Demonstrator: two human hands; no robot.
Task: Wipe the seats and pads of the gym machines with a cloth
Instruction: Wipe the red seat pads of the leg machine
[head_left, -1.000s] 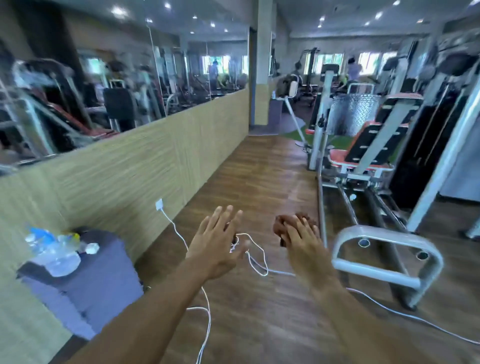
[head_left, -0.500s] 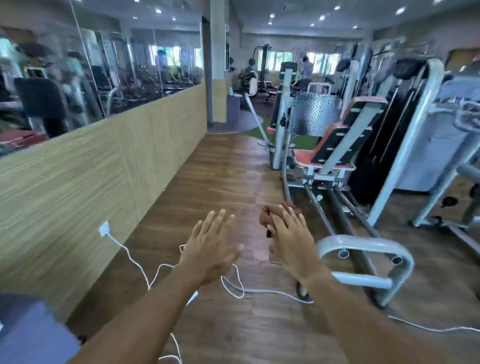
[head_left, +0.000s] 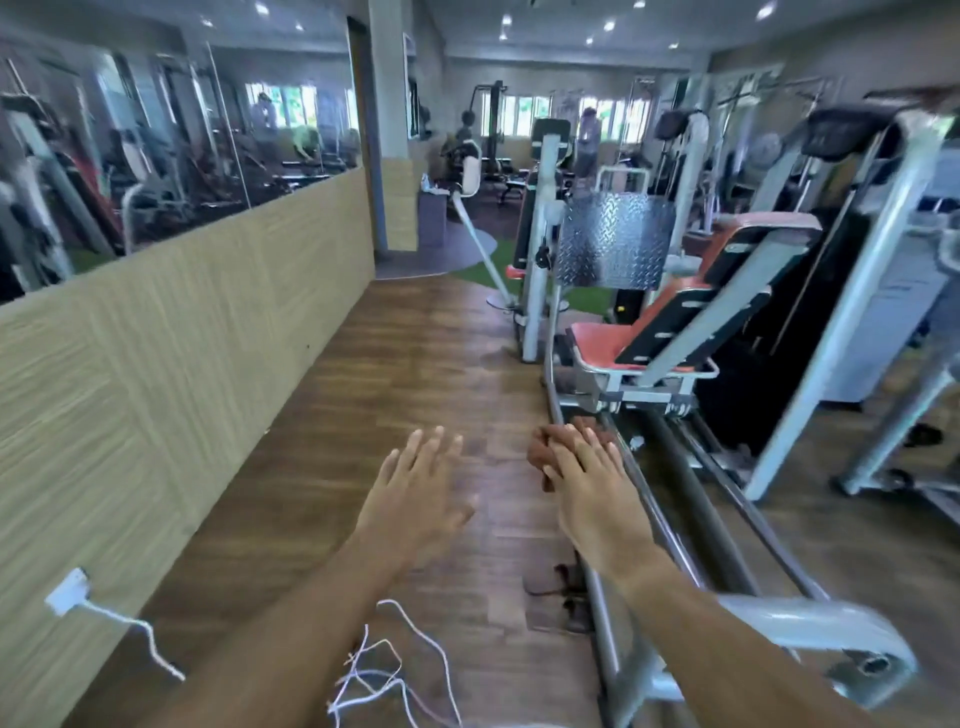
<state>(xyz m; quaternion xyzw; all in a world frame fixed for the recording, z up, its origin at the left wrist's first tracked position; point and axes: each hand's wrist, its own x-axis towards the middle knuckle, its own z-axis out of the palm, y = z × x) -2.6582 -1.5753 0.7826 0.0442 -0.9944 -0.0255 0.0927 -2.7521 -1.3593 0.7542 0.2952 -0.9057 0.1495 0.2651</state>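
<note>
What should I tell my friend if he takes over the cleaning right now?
Left hand: out in front, fingers straight, holding nothing.
Right hand: carries the brown cloth under its straight fingers.
Nearest machine: orange seat and black back pad, ahead on the right, out of reach from here.
Done: no wiping on show.
Left: walk up, wipe that seat and pad, mind the white cable on the floor.

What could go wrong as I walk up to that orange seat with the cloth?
The white cable lies loose on the floor by your path; a foot might snag it. The machine's low rails run close beside you, another likely trip point. The cloth sits under straight right hand fingers, so it could slip.
</note>
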